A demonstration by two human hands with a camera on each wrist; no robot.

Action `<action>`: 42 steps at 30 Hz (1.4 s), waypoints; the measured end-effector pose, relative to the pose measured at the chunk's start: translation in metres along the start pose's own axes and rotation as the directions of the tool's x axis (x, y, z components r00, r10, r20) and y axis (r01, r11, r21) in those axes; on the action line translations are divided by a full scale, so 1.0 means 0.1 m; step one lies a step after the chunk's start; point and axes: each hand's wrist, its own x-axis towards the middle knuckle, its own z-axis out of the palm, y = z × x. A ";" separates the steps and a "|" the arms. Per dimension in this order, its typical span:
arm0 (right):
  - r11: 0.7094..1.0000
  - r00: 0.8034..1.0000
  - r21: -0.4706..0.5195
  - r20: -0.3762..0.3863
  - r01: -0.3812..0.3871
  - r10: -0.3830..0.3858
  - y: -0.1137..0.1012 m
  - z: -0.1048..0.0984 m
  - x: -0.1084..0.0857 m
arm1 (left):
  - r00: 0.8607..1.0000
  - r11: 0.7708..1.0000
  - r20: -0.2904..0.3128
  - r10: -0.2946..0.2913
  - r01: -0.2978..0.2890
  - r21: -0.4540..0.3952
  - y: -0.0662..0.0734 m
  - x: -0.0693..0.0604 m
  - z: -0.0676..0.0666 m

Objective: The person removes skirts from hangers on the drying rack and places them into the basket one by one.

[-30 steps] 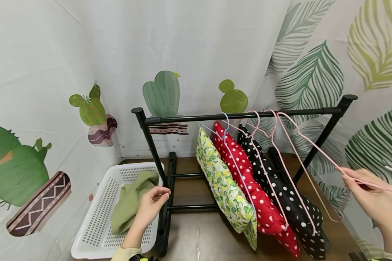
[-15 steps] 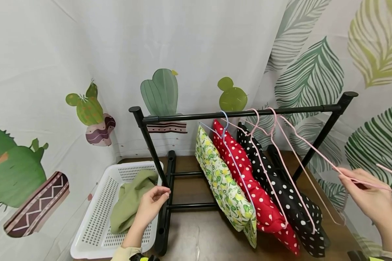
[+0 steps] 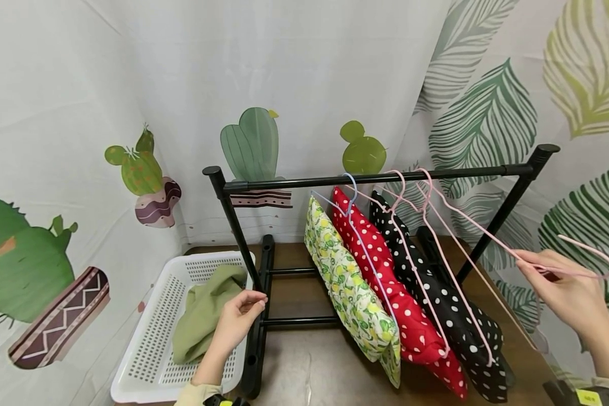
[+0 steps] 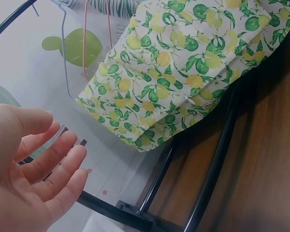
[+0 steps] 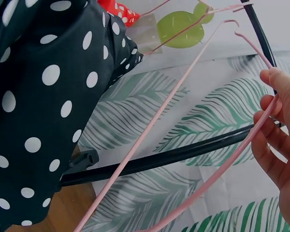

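Note:
My right hand (image 3: 563, 287) pinches a pink hanger (image 3: 479, 228) at the right of the rack. Its hook points right, away from the bar, and nothing hangs on it. In the right wrist view, thumb and fingers hold the pink hanger (image 5: 203, 186) by its wire. Beside the left post of the black rack (image 3: 294, 183), my left hand (image 3: 235, 318) stays with loosely bent fingers. The left wrist view shows that hand (image 4: 38, 169) holding nothing. From the bar hang a lemon-print cushion (image 3: 345, 287), a red polka-dot one (image 3: 380, 265) and a black polka-dot one (image 3: 436, 293).
A white perforated basket (image 3: 142, 344) with a green cloth (image 3: 203, 321) stands left of the rack. Under the rack is a brown wooden table (image 3: 304, 361). Patterned curtains (image 3: 294, 67) enclose the back and sides. The bar's left half carries no hangers.
My right hand has shifted slightly left with the pink hanger, whose hook has swung into view at the right. My left hand and the hung cushions look unchanged.

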 end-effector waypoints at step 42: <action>0.957 0.977 -0.228 0.152 0.182 -0.149 -0.10 0.11 0.71 | 1.000 0.997 -0.004 -0.014 0.014 -0.076 -0.41 0.06 0.18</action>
